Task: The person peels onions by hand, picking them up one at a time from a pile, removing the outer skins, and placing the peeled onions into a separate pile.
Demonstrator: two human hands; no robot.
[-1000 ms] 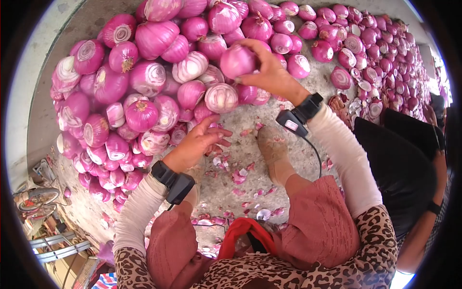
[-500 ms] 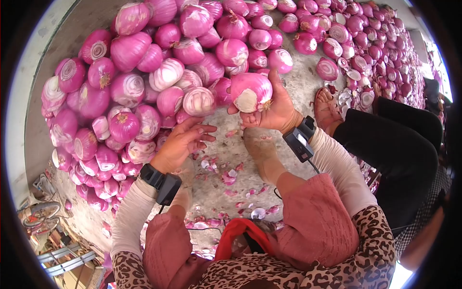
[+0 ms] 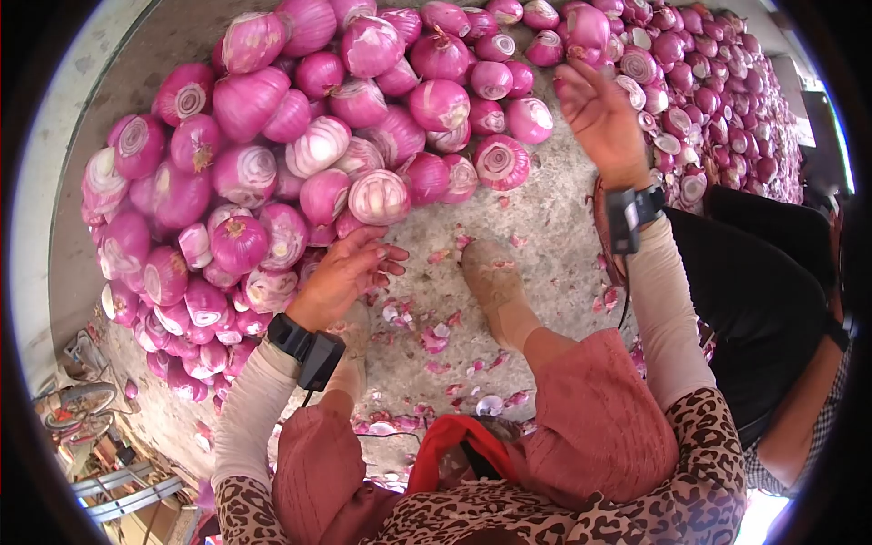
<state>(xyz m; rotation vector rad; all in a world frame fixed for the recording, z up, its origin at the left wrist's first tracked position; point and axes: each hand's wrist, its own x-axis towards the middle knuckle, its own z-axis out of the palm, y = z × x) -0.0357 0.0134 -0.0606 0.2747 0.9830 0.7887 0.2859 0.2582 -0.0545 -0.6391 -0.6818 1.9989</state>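
My right hand is stretched forward toward the far right, fingers apart and somewhat blurred, holding nothing. Just beyond its fingertips is a large red onion; whether it rests on the others or is in the air I cannot tell. My left hand hovers at the near edge of the left heap of onions, its fingers loosely curled and apart, with nothing in them. Closest to it is a partly peeled onion with pale streaks. A cut-ended onion lies at the heap's right edge.
A second onion heap spreads along the far right. Another person's dark-trousered leg is close on my right. Skin scraps litter the concrete floor around my foot. A bicycle is at the lower left.
My right hand has moved forward and right and let go of the large onion, which is now beyond its fingertips. My left hand has hardly moved.
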